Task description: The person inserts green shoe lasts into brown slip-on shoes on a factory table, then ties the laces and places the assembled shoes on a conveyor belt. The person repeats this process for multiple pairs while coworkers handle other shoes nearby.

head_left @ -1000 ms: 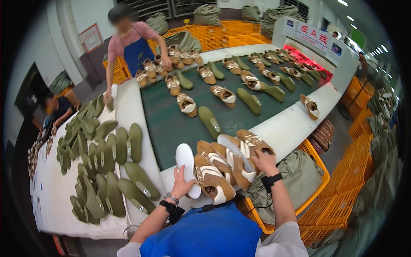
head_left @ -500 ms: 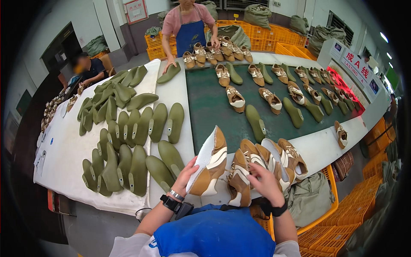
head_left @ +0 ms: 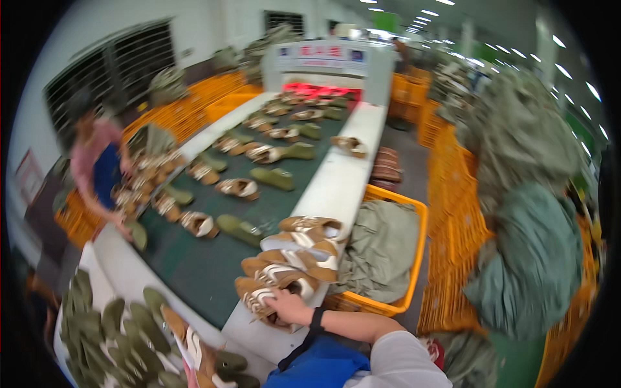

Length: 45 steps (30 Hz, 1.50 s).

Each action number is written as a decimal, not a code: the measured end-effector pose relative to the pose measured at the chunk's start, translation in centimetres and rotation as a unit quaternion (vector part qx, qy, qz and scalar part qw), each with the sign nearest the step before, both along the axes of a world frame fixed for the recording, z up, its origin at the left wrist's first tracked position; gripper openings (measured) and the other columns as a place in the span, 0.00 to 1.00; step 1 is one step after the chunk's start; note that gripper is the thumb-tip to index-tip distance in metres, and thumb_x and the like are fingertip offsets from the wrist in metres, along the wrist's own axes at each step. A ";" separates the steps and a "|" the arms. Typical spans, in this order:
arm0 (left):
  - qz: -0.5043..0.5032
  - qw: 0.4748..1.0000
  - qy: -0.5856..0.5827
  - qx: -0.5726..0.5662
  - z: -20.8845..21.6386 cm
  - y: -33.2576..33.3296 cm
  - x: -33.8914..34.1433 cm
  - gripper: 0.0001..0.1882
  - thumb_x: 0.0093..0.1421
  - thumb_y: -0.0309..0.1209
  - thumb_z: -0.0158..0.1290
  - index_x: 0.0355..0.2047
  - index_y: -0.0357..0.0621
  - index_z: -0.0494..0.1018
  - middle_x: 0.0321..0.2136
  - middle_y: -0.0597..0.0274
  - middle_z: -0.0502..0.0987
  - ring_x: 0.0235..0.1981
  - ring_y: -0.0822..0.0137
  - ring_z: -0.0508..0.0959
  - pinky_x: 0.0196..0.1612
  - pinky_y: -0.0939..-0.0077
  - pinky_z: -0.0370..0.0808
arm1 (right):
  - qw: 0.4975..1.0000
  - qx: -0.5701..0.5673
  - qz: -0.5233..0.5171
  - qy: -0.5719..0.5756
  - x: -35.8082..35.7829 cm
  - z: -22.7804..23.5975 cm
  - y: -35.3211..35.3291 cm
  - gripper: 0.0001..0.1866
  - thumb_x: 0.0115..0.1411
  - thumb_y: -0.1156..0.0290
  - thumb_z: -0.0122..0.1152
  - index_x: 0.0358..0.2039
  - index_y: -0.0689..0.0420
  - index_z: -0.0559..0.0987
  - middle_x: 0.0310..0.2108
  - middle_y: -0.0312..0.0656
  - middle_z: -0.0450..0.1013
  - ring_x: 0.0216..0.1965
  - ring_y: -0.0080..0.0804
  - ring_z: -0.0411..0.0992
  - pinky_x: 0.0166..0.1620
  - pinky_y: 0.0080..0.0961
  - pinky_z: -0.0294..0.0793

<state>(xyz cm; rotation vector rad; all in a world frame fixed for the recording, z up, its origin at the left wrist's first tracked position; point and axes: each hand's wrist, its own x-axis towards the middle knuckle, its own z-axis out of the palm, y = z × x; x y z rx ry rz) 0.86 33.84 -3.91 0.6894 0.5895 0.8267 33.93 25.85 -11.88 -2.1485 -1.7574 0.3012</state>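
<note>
Several brown and white shoes [head_left: 294, 258] lie stacked in a row on the white ledge [head_left: 336, 187] beside the green conveyor belt [head_left: 194, 271]. My right hand [head_left: 288, 305], with a black wrist strap, presses down on the nearest shoe [head_left: 259, 299] of that row and grips it. At the lower edge, only a sliver of my left hand [head_left: 189, 374] shows. It holds another brown and white shoe [head_left: 194, 343] above a spread of olive green soles [head_left: 110, 330]. More shoes and soles ride on the belt farther off.
An orange crate [head_left: 417, 220] with green cloth in it stands right of the ledge. Bulging green sacks [head_left: 530, 258] and stacked orange crates [head_left: 453, 194] fill the right side. A co-worker in pink with a blue apron [head_left: 97, 168] bends over the belt's far left.
My view has swung to the right. The right hand has come down onto the row of shoes on the ledge. The left hand with its shoe has dropped to the picture's lower edge.
</note>
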 end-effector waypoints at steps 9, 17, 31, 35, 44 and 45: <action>-0.096 0.989 0.104 0.039 2.7 -0.9 4.1 0.33 0.66 0.45 0.38 0.67 0.45 0.47 0.65 0.55 0.54 0.64 0.56 0.57 0.67 0.61 0.49 | 0.723 0.074 0.172 0.665 -9.2 9.6 1.8 0.33 0.61 0.70 0.54 0.66 0.52 0.56 0.49 0.47 0.66 0.39 0.31 0.71 0.41 0.26 0.72; -0.152 0.986 0.065 0.020 3.0 -1.5 3.1 0.27 0.67 0.44 0.40 0.60 0.41 0.57 0.60 0.56 0.63 0.63 0.57 0.59 0.66 0.64 0.53 | 0.870 0.173 0.150 0.436 -11.3 12.1 0.0 0.20 0.59 0.68 0.56 0.52 0.54 0.71 0.40 0.44 0.68 0.33 0.34 0.70 0.38 0.27 0.71; -0.065 0.994 0.074 0.044 3.5 -2.4 2.9 0.31 0.62 0.34 0.50 0.62 0.35 0.53 0.53 0.55 0.70 0.51 0.65 0.73 0.55 0.72 0.70 | 0.926 0.214 0.189 0.247 -11.8 13.2 -1.2 0.25 0.47 0.76 0.66 0.49 0.59 0.74 0.39 0.44 0.70 0.36 0.36 0.72 0.39 0.26 0.74; 0.007 0.945 0.245 0.216 5.2 -3.0 2.8 0.49 0.50 0.37 0.64 0.65 0.39 0.46 0.60 0.49 0.58 0.60 0.59 0.62 0.58 0.61 0.67 | 0.923 0.257 0.163 0.234 -12.0 13.0 -0.8 0.21 0.45 0.82 0.62 0.43 0.61 0.75 0.33 0.44 0.71 0.29 0.34 0.72 0.33 0.26 0.74; 0.076 0.631 0.479 0.605 8.1 -4.8 3.4 0.35 0.42 0.33 0.66 0.50 0.37 0.66 0.51 0.48 0.66 0.53 0.49 0.68 0.52 0.58 0.70 | 0.927 0.269 0.152 0.212 -12.1 13.0 -0.4 0.17 0.42 0.82 0.60 0.36 0.58 0.75 0.27 0.45 0.67 0.27 0.43 0.70 0.30 0.32 0.71; 0.101 0.641 0.467 0.600 8.0 -4.9 3.6 0.27 0.43 0.29 0.63 0.45 0.37 0.70 0.45 0.50 0.70 0.46 0.49 0.72 0.48 0.62 0.72 | 0.926 0.271 0.157 0.209 -12.1 13.1 -0.3 0.16 0.43 0.81 0.60 0.36 0.58 0.75 0.27 0.44 0.67 0.27 0.43 0.70 0.30 0.33 0.71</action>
